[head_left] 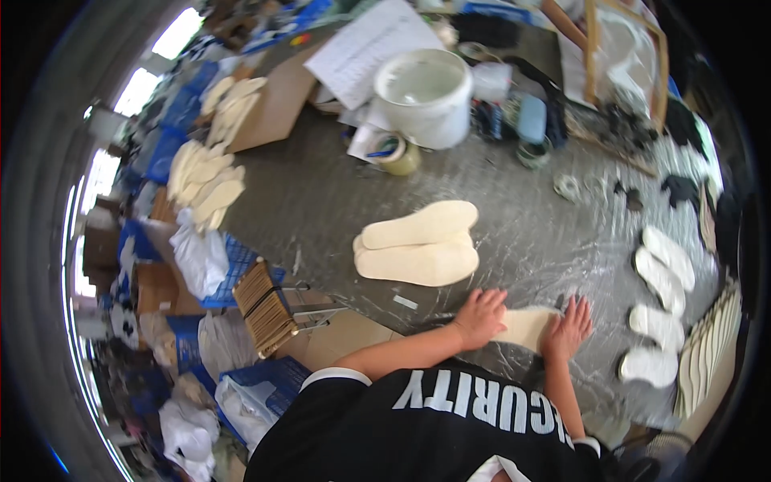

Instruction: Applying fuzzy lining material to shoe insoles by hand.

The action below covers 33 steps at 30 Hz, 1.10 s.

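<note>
Two bare hands are lying flat toward opposite ends of one cream insole [524, 330] in the head view. Left hand [482, 318] and right hand [569, 328] are standing open, pressing rather than pinching; whether fingertips are reaching beneath it, I cannot tell. The piece is resting on the table [321, 217], close to the wearer's body. It is appearing light, thin, flexible and hardly fragile; its matte face is probably resisting slip, its long edges offering the best hold. Beyond, overlapping cream insoles [418, 261] are lying on glossy, wrinkled film [534, 245]; a round-walled white bucket [434, 120] is standing behind.
</note>
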{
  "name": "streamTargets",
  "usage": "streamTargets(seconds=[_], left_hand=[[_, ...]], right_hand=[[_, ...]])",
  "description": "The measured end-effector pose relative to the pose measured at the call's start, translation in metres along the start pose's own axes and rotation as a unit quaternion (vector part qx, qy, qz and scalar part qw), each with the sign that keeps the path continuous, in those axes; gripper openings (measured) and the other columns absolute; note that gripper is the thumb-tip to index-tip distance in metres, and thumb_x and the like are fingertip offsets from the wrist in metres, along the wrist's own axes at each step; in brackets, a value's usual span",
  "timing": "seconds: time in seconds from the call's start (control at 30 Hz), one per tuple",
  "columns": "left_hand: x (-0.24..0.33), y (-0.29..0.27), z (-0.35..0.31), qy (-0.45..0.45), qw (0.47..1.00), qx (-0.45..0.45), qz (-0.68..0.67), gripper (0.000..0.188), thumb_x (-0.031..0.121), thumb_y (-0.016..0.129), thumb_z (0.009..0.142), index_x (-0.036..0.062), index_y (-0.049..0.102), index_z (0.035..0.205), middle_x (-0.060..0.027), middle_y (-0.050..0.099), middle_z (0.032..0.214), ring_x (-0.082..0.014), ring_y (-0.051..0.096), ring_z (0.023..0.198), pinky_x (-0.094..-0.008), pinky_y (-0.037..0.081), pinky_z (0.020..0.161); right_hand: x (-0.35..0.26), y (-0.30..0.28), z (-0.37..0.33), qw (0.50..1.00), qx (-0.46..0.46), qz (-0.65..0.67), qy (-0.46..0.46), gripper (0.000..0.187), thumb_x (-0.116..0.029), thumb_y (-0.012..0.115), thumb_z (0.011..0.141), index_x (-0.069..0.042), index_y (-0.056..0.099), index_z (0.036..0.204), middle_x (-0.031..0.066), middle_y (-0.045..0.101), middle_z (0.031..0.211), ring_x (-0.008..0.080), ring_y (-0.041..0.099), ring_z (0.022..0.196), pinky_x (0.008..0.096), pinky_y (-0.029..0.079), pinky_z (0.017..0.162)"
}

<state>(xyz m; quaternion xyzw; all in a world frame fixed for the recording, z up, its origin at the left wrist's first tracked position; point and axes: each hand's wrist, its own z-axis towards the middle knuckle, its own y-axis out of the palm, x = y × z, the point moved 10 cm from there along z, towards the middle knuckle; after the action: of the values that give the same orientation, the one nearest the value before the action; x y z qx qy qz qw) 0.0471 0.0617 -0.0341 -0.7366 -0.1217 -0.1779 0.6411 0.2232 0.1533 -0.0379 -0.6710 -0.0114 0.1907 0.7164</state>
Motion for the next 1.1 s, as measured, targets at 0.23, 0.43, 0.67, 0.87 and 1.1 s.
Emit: streamTargets(seconds=[0.23, 0.43, 0.67, 0.87, 1.1], left_hand=[[-0.052, -0.084, -0.063, -0.103, 0.965, 0.145, -0.193, 0.013, 0.019, 0.061, 0.087, 0.0065, 0.064, 0.088, -0.0136, 0.064, 0.085, -0.0341, 0.063, 0.083, -0.0441, 0.049, 0.072], [-0.216, -0.266, -0.206, -0.243, 0.888, 0.36, -0.152, 0.011, 0.007, 0.061, 0.088, 0.0047, 0.067, 0.097, -0.0109, 0.068, 0.089, -0.0201, 0.064, 0.079, -0.0317, 0.05, 0.073], [-0.445, -0.495, -0.432, -0.54, 0.707, 0.364, 0.276, 0.05, 0.031, 0.062, 0.088, 0.0045, 0.053, 0.13, -0.0187, 0.058, 0.128, -0.0358, 0.053, 0.12, -0.0425, 0.042, 0.1], [-0.487, -0.391, -0.285, -0.315, 0.881, 0.344, 0.081, 0.032, 0.021, 0.067, 0.085, 0.0007, 0.065, 0.11, -0.0199, 0.065, 0.112, -0.038, 0.058, 0.109, -0.043, 0.047, 0.094], [-0.344, -0.199, -0.161, -0.102, 0.964, 0.205, -0.133, 0.02, 0.012, 0.069, 0.081, -0.0008, 0.066, 0.097, -0.0154, 0.067, 0.106, -0.0333, 0.061, 0.099, -0.0399, 0.049, 0.089]], right_hand=[[0.038, -0.02, -0.015, 0.956, 0.181, 0.23, -0.03, 0.045, -0.028, 0.038, 0.101, 0.003, 0.047, 0.133, 0.0214, 0.047, 0.138, 0.0376, 0.042, 0.127, 0.0468, 0.029, 0.108], [0.022, -0.008, -0.014, 0.986, 0.082, 0.146, -0.024, 0.041, -0.022, 0.045, 0.097, 0.003, 0.05, 0.129, 0.023, 0.046, 0.136, 0.0397, 0.041, 0.126, 0.0482, 0.029, 0.108], [0.003, 0.01, -0.032, 0.991, 0.087, 0.103, 0.008, 0.035, -0.021, 0.048, 0.096, 0.003, 0.057, 0.12, 0.0231, 0.05, 0.13, 0.0388, 0.046, 0.121, 0.0474, 0.033, 0.105], [-0.115, 0.023, -0.049, 0.963, 0.086, 0.249, 0.058, 0.033, -0.009, 0.061, 0.084, 0.003, 0.06, 0.115, 0.0236, 0.055, 0.122, 0.0381, 0.052, 0.114, 0.0441, 0.041, 0.098], [-0.197, 0.072, 0.028, 0.905, -0.047, 0.368, 0.208, 0.051, -0.022, 0.065, 0.087, 0.003, 0.051, 0.129, 0.0189, 0.067, 0.105, 0.0271, 0.065, 0.095, 0.0353, 0.051, 0.084]])
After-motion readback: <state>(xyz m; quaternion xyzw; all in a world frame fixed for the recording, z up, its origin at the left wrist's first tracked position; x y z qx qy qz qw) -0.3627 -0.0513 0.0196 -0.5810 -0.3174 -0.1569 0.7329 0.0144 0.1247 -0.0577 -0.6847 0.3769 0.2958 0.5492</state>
